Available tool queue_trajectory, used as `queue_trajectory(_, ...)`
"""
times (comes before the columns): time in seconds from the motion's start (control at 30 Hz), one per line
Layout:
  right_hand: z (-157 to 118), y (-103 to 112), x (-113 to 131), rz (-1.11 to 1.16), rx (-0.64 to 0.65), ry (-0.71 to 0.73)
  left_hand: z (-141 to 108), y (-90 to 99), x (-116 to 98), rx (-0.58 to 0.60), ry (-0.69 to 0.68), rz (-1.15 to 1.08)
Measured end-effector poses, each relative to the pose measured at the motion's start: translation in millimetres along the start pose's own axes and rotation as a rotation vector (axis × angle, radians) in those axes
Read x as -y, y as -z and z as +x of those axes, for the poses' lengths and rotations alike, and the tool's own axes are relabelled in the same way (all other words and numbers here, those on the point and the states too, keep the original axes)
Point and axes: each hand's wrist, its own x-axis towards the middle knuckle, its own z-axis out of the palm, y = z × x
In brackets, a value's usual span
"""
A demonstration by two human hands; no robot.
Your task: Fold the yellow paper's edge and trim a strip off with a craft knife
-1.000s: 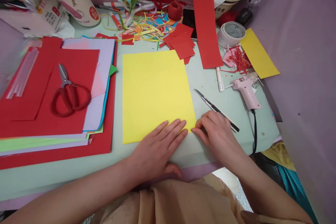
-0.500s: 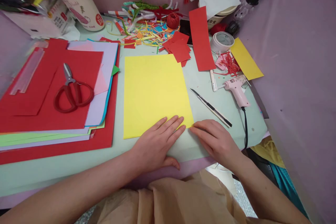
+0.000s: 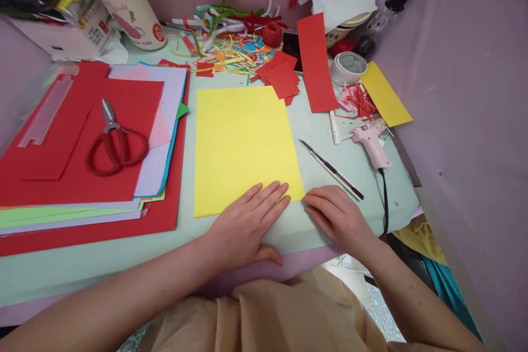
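Note:
A sheet of yellow paper (image 3: 243, 137) lies flat on the pale green table in front of me. My left hand (image 3: 253, 217) rests palm down across its near edge, the fingers stretched toward the right and the thumb apart. Right at the sheet's near right corner, my right hand (image 3: 336, 212) has its fingers curled and drawn together. Its fingertips meet the corner, and no object shows in them. A craft knife (image 3: 330, 168) lies on the table just beyond my right hand, blade pointing away to the left.
Red-handled scissors (image 3: 117, 146) lie on stacked coloured paper (image 3: 144, 88) at left. A pink glue gun (image 3: 371, 140), a white tape roll (image 3: 350, 67) and a red strip (image 3: 317, 66) are at right. Paper scraps (image 3: 235, 55) and a white bottle (image 3: 127, 5) stand along the back.
My right hand has slid slightly to the right, its fingertips moving off the paper to the corner's edge. My left hand and the yellow paper have stayed in place.

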Motion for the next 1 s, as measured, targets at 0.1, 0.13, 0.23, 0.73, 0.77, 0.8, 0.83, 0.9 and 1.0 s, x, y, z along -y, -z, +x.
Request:
queue_trajectory(0.1, 0.4, 0.5, 0.2, -0.017, 0.000, -0.014, 0.6, 0.4, -0.2, 0.006, 0.000, 0.007)
queue_trajectory(0.13, 0.9, 0.8, 0.5, -0.024, 0.016, -0.015, 0.8, 0.7, -0.3, 0.007, 0.001, 0.010)
queue_trajectory(0.23, 3.1, 1.5, 0.9, -0.037, 0.052, -0.019, 1.2, 1.7, -0.4, 0.011, 0.004, 0.011)
queue_trajectory(0.73, 5.4, 8.3, -2.9, 0.010, 0.103, -0.080, -0.2, 2.2, 0.1, 0.028, 0.005, -0.006)
queue_trajectory(0.77, 5.5, 8.6, -2.1, 0.014, 0.100, -0.091, 0.0, 2.1, 0.2, 0.026, 0.004, -0.005)
queue_trajectory(0.8, 5.7, 8.7, -1.3, 0.013, 0.104, -0.099, 0.1, 1.9, 0.3, 0.026, 0.002, -0.005)
queue_trajectory(0.83, 6.1, 8.7, -0.5, 0.008, 0.113, -0.102, 0.2, 1.7, 0.4, 0.023, 0.002, -0.004)
queue_trajectory(0.9, 6.9, 8.5, 0.7, -0.014, 0.144, -0.101, 0.4, 1.2, 0.4, 0.019, 0.003, -0.004)
queue_trajectory(1.0, 7.4, 8.4, 1.0, -0.036, 0.160, -0.101, 0.2, 0.7, 0.3, 0.013, 0.007, -0.013)
